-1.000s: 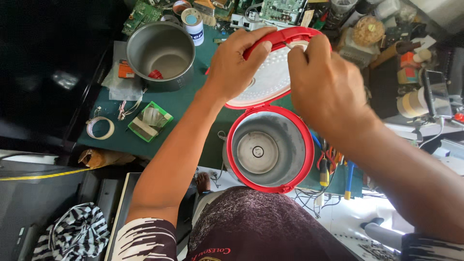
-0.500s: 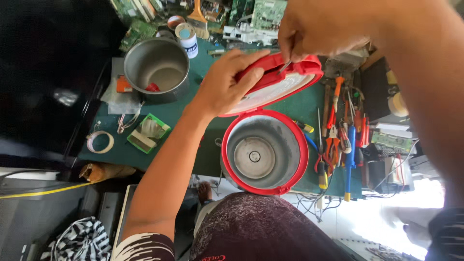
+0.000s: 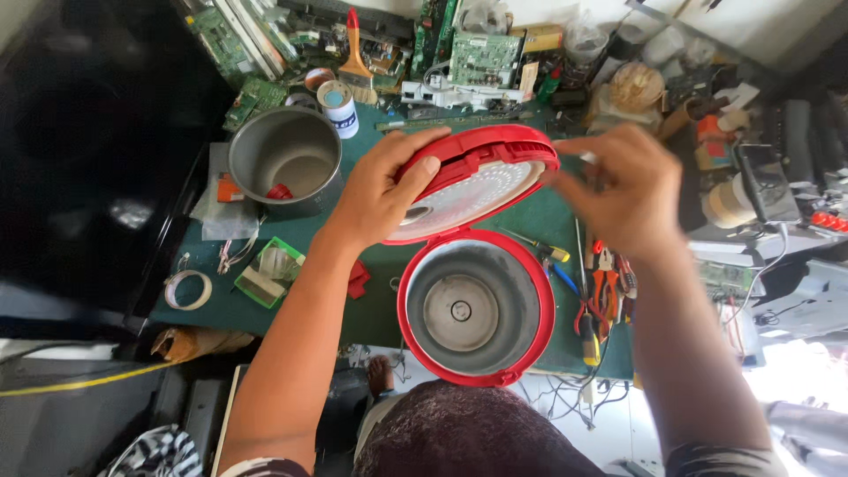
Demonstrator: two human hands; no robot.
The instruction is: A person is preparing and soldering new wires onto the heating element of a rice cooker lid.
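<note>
A red rice cooker body (image 3: 403,311) stands open on the green mat, its grey heating plate (image 3: 461,311) showing inside. Its red lid (image 3: 495,172), white and perforated underneath, is tilted up behind it. My left hand (image 3: 382,190) grips the lid's left edge, thumb on the underside. My right hand (image 3: 623,190) is blurred at the lid's right edge with the fingertips pinched close together; whether they hold anything is unclear. The grey metal inner pot (image 3: 287,163) stands apart at the left with a small red piece inside.
Screwdrivers and pliers (image 3: 601,291) lie right of the cooker. Circuit boards (image 3: 481,57), a paintbrush (image 3: 355,55) and a white can (image 3: 338,108) crowd the back. A tape roll (image 3: 188,289) and a green box (image 3: 269,272) sit front left beside a large black panel (image 3: 88,150).
My right hand has come off the top of the lid and dropped to its right edge. My left hand keeps its grip on the raised lid. The view has shifted.
</note>
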